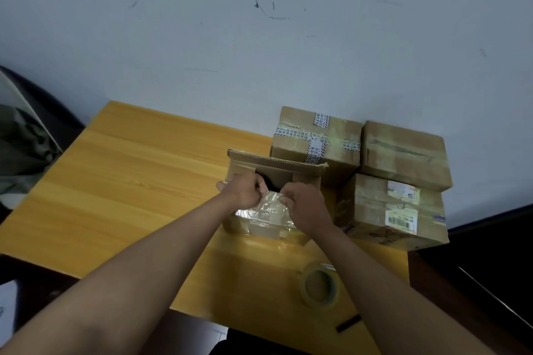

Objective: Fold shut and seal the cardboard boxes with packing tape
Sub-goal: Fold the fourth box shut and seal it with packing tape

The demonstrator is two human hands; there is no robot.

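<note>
- Nearest to us, both bare forearms reach forward over the yellow wooden desk (138,170) to the open brown cardboard box (277,170) at its middle.
- Left hand (245,190) and right hand (305,204): fingers curled, pinching the crinkled clear plastic film (268,207) on the box's near flap.
- Far flap stands upright; the dark interior shows, so we judge the box not yet folded shut.
- Clear packing tape roll (318,285) lies flat on the desk, near the right forearm and untouched; short black stick (349,323) just beyond it.
- Three taped brown cardboard boxes (401,181) are stacked to the right, beside the open one.
- Handling judgement: film is thin, slippery and clingy, so grip its edges; flaps are stiff but light, so press along the crease lines.
</note>
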